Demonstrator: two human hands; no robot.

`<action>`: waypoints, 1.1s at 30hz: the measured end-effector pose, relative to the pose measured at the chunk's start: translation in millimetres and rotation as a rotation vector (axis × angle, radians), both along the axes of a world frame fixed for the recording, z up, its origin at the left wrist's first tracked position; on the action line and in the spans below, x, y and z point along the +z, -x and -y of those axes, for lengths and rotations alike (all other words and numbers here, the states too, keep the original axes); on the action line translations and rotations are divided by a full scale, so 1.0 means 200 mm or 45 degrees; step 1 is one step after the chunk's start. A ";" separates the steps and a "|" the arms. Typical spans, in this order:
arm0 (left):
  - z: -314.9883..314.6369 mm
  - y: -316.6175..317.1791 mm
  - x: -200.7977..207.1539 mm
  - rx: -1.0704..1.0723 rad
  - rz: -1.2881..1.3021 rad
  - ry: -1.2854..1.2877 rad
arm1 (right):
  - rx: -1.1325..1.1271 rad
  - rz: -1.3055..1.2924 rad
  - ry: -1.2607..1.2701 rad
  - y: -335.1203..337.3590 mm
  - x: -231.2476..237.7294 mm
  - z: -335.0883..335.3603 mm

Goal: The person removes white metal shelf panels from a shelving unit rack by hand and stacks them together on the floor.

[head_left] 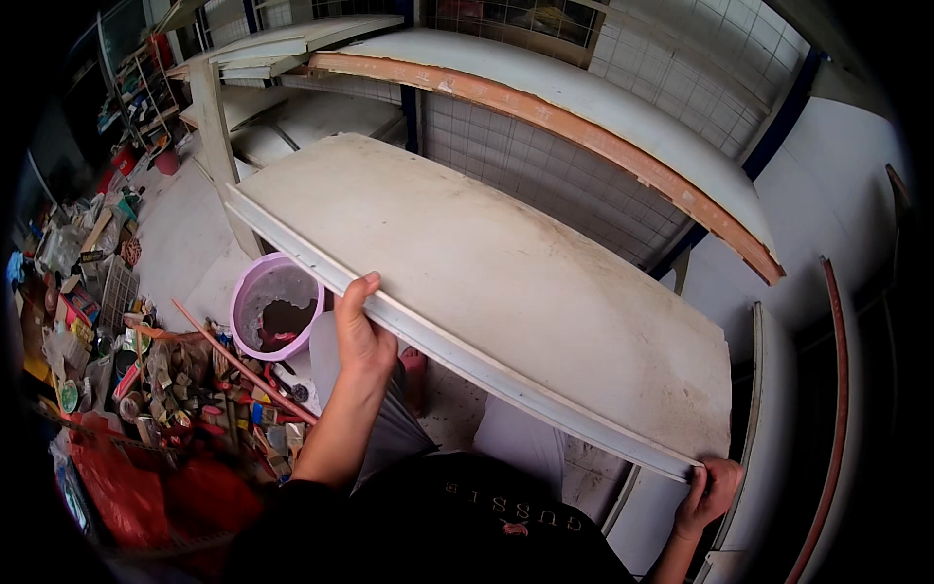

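A long, off-white shelf board (pixel 486 282) with brown smudges stretches across the middle of the view, a pale metal strip (pixel 467 360) along its near edge. Left of centre, my left hand (pixel 362 331) is closed on that near edge, thumb on top and the other fingers hidden underneath. My right hand (pixel 712 494) grips the near right corner, its thumb over the edge. Between the two hands the board is held up in front of my legs. Its far left end comes close to an upright pale post (pixel 219 146); whether they touch I cannot tell.
Behind the board runs a rack shelf with an orange-brown front edge (pixel 545 107) and blue posts. A purple basin (pixel 236 321) with dark liquid stands on the floor at left. Brushes, tools and bags (pixel 195 389) lie heaped beside it, with a red pole (pixel 243 362). Panels lean at right.
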State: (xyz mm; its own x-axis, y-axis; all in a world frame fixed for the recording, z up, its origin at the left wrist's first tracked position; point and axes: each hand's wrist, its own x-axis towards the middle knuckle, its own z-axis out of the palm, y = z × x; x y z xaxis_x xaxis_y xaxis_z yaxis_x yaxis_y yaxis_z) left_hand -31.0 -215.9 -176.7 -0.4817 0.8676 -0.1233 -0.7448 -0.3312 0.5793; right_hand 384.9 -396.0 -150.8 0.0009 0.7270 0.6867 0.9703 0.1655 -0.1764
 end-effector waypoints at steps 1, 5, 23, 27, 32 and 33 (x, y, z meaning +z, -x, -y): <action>-0.08 -0.05 -0.01 -0.012 0.011 -0.047 | -0.017 0.022 -0.010 -0.02 0.01 -0.03; -0.38 -0.17 -0.10 -0.135 0.110 -0.112 | -0.024 0.036 -0.046 -0.08 0.00 -0.19; -1.06 -0.24 -0.54 -0.240 0.313 -0.220 | 0.047 -0.055 0.052 -0.09 -0.23 -0.83; -1.06 -0.21 -0.60 -0.228 0.351 -0.166 | 0.062 -0.024 0.061 -0.07 -0.27 -0.91; -1.08 -0.19 -0.68 -0.192 0.332 -0.139 | 0.017 -0.077 0.170 -0.08 -0.34 -0.97; -1.09 -0.19 -0.69 -0.202 0.329 -0.139 | 0.042 -0.067 0.180 -0.07 -0.36 -0.98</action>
State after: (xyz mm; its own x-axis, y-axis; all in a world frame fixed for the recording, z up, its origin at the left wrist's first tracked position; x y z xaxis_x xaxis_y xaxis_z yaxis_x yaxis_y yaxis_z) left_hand 6.0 1.1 -315.3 -0.3043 0.9443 -0.1256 -0.9099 -0.2490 0.3319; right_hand 399.9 -200.0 -221.8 0.0086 0.8168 0.5768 0.9534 0.1672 -0.2510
